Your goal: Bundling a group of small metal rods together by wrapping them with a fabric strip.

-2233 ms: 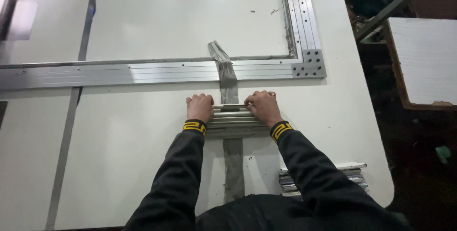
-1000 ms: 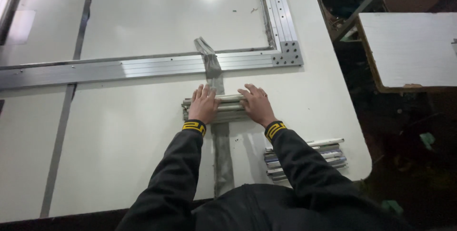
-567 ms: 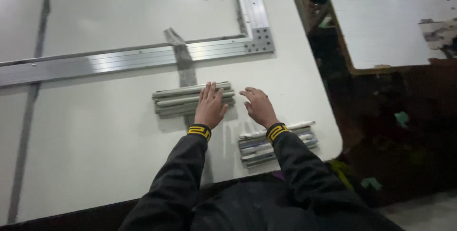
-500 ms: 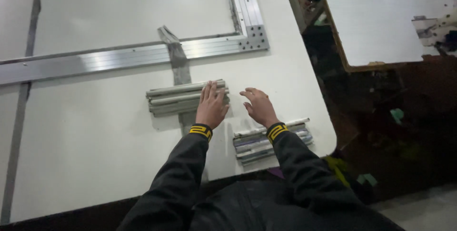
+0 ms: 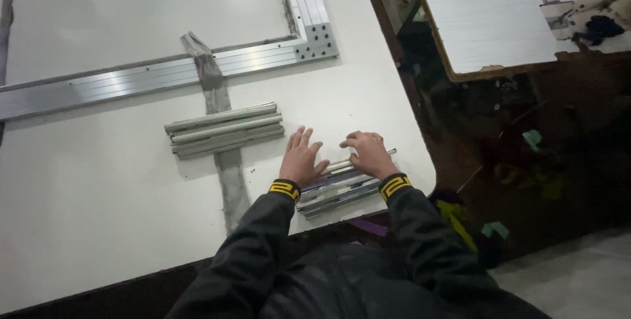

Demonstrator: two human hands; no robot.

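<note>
1. Both hands have left the upper bundle of rods [image 5: 223,130] and now rest on the near bundle of metal strips [image 5: 338,186], which lies at the table edge closest to the person.
2. Left hand [image 5: 301,158] lies flat with fingers spread wide, its palm at the left end of the near bundle; it grips nothing.
3. Right hand [image 5: 368,153] sits with fingers curled loosely over the right end of the near bundle, pressing on a thin rod rather than closing round it.
4. Judging by this, work has passed from one bundle to the other: the upper bundle lies untouched, up and to the left of the near bundle, across a grey tape strip [image 5: 220,131].
5. Farther from the near bundle, an aluminium frame [image 5: 164,75] runs across the white table [image 5: 85,214], its corner up and slightly right.
6. Compared with the earlier frames, the view has swung right, showing a second white board [image 5: 490,20] beyond the table's right edge.
</note>
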